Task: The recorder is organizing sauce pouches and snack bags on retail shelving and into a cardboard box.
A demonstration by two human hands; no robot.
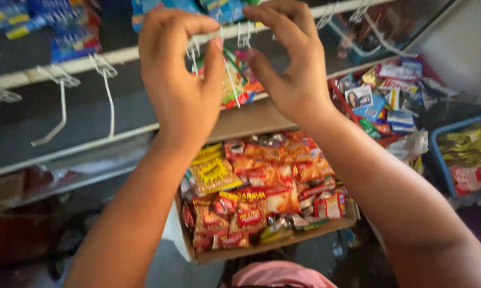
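Two hands up at the white rail (117, 55), both busy with white wire hooks. Left hand (182, 80) pinching a hook (193, 49) between thumb and forefinger; right hand (288, 64) pinching a neighbouring hook (245, 35), just beside. Best kept square to the rail, seated fully, no twisting. Colourful packets (238, 85) dangling right between and just below both hands; snack box (262, 197) well below.

Both bare forearms rise from the lower frame edge, converging upward. Left hand (179, 80): raised at the top of the view, back toward the camera, fingers curled forward, thumb extended upward toward the index fingertip in a pinch. Right hand (291, 64): raised just beside it, fingers arched downward, thumb angled toward the left hand. The hands are close, not touching.
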